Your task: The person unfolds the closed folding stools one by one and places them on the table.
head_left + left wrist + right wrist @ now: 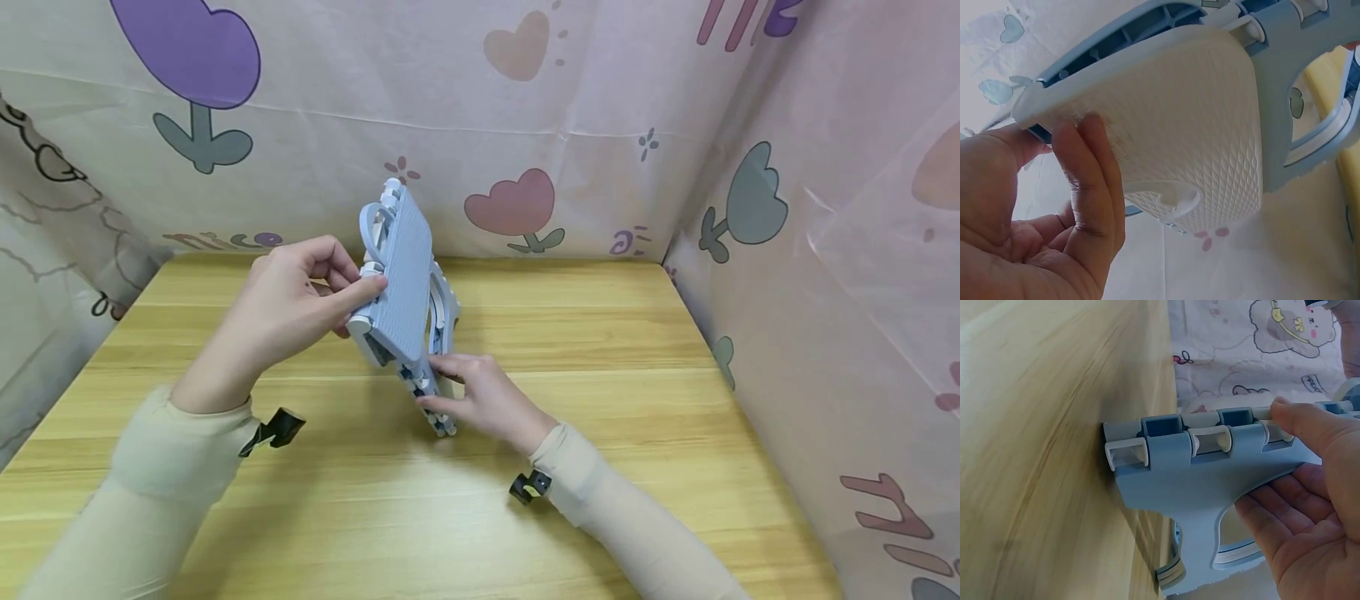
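Note:
A light blue and white folding plastic stool [407,271] is held tilted, partly folded, over the table. My left hand [296,300] pinches the long edge of its ribbed panel, the thumb on the ribbed face. From the left wrist view, the fingers of this hand [1088,194] touch a white textured panel [1185,119] with a loop handle. My right hand [483,396] grips the stool's lower part beside the hinges. The right wrist view shows its thumb over the hinge row and its fingers behind a blue leg panel [1188,481] with cut-outs. The hinge row's end meets the tabletop.
The wooden table [600,417] extends around both hands. A printed cloth [600,83] with flowers and hearts hangs behind it, and further cloth hangs at the right and left sides. Small black devices [531,486] are strapped to both wrists.

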Demonstrator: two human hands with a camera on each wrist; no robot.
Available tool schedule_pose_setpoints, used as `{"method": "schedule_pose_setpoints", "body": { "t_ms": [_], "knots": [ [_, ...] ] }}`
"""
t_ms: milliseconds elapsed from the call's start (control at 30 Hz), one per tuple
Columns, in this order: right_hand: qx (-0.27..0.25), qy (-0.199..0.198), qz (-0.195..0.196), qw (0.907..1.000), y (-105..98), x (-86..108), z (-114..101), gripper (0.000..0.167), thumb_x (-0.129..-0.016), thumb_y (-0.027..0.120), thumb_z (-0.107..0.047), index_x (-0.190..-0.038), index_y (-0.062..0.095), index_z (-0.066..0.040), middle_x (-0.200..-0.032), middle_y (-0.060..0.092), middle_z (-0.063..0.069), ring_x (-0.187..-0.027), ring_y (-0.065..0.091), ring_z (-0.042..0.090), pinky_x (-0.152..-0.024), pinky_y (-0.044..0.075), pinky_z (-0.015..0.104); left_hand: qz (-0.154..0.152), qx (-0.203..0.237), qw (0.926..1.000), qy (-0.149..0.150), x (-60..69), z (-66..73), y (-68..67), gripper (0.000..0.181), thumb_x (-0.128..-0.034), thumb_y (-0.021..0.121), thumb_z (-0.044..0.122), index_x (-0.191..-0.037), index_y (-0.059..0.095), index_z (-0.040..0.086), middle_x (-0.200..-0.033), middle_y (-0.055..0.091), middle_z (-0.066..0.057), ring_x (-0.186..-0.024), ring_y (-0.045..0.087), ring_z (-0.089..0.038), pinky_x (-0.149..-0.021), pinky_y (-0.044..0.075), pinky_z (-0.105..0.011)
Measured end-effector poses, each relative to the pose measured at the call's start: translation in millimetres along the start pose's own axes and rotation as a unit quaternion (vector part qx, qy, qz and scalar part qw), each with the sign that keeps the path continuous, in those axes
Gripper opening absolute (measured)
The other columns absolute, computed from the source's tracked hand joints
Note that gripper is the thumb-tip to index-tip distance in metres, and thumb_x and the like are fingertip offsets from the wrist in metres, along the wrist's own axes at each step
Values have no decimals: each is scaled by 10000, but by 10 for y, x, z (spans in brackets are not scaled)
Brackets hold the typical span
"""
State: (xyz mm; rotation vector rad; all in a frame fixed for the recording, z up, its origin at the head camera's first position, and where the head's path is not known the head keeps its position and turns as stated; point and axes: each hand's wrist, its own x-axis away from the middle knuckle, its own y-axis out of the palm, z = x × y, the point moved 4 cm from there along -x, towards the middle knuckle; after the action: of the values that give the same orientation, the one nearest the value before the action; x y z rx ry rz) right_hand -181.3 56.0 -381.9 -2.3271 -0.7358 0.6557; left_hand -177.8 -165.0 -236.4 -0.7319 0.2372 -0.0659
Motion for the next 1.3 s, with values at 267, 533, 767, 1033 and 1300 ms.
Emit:
{"method": "schedule_pose_setpoints", "body": {
  "t_ms": [267,533,767,1033,1300],
  "knots": [
    [-239,127,57,9996,-45,36,67,541,-978,808,-199,-1458,639,-18,-1438,693,171,-1312,703,309,-1082,567,344,-104,351,9992,182,-31,169,122,384,-987,774,460,-999,662,93,-870,770,-85,-628,764,-193,-596,631,-317],
    [-718,208,103,9972,-71,56,125,537,-955,822,-125,-1446,643,-1,-1421,703,176,-1311,705,305,-1076,563,295,-292,661,9971,224,-38,233,251,370,-995,769,443,-1075,650,103,-983,766,-78,-696,785,-206,-635,635,-316],
    [-921,322,214,9950,-79,85,197,430,-943,837,-136,-1333,716,-2,-1349,750,153,-1279,727,287,-1069,563,266,-395,1005,9921,641,-4,211,370,284,-1021,748,356,-1160,658,125,-1010,748,-68,-785,776,-209,-681,631,-301],
    [-1091,379,222,9931,-86,116,244,359,-952,833,-174,-1267,743,-27,-1296,776,134,-1252,744,269,-1061,573,260,-576,1511,9814,1033,73,-26,554,436,-942,690,3,-1346,620,150,-1118,707,-88,-1005,724,-285,-862,628,-260],
    [-1211,387,240,9916,-80,126,274,401,-950,835,-169,-1307,729,-19,-1339,756,146,-1262,737,278,-1063,571,264,-734,1350,9830,1004,97,-320,810,568,-856,775,-69,-1366,569,71,-1154,719,-117,-1033,735,-265,-928,643,-289]
  ]
}}
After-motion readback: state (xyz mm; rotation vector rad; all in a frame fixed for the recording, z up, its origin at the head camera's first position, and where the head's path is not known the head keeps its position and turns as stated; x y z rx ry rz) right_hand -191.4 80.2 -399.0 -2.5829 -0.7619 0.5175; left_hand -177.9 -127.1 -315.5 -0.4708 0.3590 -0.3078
